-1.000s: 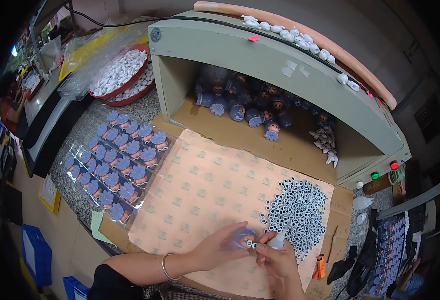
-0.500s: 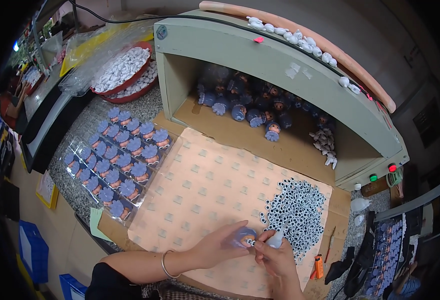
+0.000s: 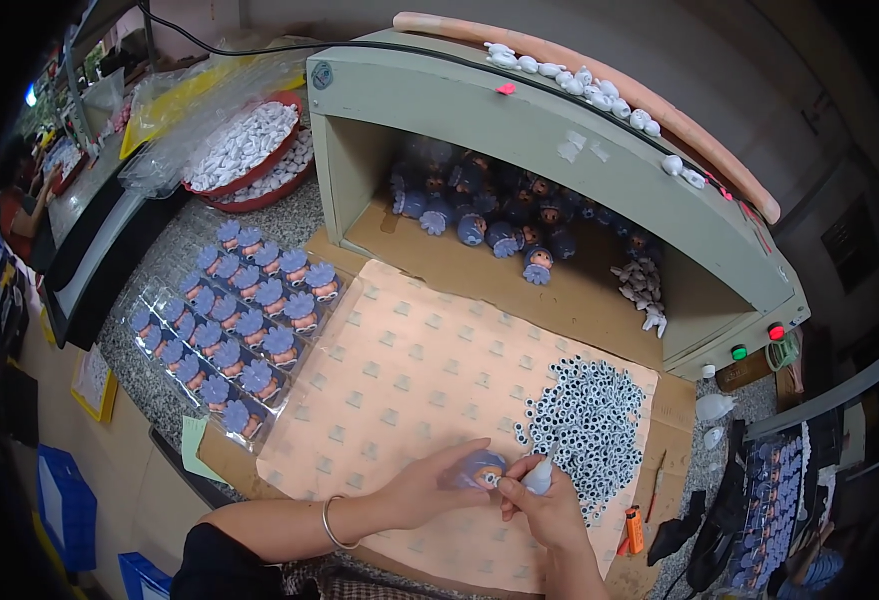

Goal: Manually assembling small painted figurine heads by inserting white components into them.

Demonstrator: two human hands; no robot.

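My left hand (image 3: pixel 430 487) grips a small blue-haired doll head (image 3: pixel 483 468) over the peach-coloured mat (image 3: pixel 410 370). My right hand (image 3: pixel 545 503) pinches a small white bottle-like applicator (image 3: pixel 539 476) with its tip against the doll's face. A pile of small black-and-white toy eyes (image 3: pixel 590 425) lies on the mat just beyond my right hand. My left wrist wears a thin bracelet.
A clear tray of blue-haired doll heads (image 3: pixel 245 330) lies at the left. A grey-green open-fronted box (image 3: pixel 560 130) holds more dolls (image 3: pixel 505 225); white parts line its top. Red bowls of white pieces (image 3: pixel 250 150) stand far left. An orange lighter (image 3: pixel 635 528) lies at the right.
The two hands stay together on the doll head; the right hand has shifted slightly, bringing the applicator's tip closer to the face.
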